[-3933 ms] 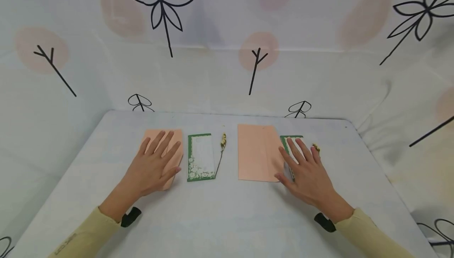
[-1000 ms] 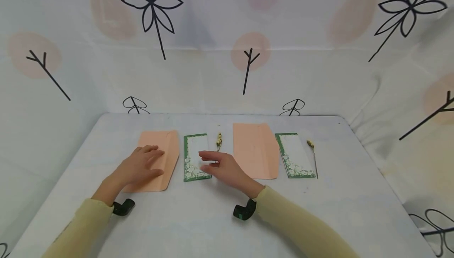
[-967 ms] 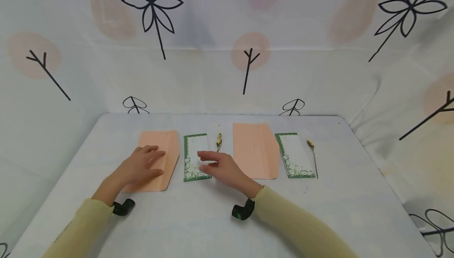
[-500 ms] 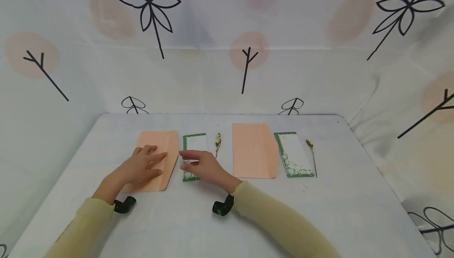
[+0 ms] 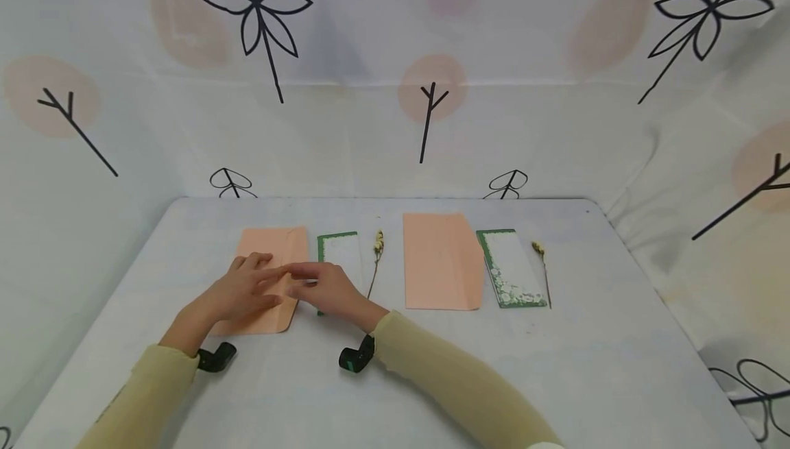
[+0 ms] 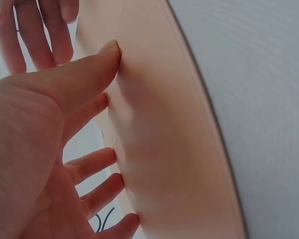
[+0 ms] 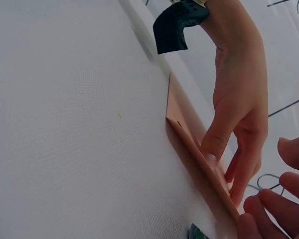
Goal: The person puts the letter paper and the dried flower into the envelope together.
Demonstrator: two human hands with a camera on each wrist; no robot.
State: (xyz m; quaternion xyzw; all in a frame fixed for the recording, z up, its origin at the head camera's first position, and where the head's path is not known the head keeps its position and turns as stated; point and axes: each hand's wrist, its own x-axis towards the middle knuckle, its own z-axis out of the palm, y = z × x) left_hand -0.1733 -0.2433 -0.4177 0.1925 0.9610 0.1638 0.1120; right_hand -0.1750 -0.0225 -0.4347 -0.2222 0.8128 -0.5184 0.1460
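Observation:
A peach envelope (image 5: 286, 240) lies at the left of the table under my left hand (image 5: 243, 291). In the left wrist view that hand's spread fingertips and thumb rest on the envelope (image 6: 159, 134), around a flap edge. My right hand (image 5: 330, 293) reaches in from the right, its fingers slightly bent and apart over the envelope's right edge, close to the left fingertips. Contact there cannot be told. Below the right wrist's path sits a white card with a green floral border (image 5: 339, 249), partly covered by the right hand. A dried yellow flower (image 5: 378, 247) lies beside it.
Further right are a second peach envelope (image 5: 437, 264), a second green-bordered card (image 5: 512, 267) and another dried flower (image 5: 540, 251). A white cloth printed with plant drawings (image 5: 345, 127) hangs behind the table (image 5: 555, 367).
My right hand has moved left, from over the first card to the left envelope's right edge. Earlier it was spread over the right card. My left hand has stayed on the left envelope.

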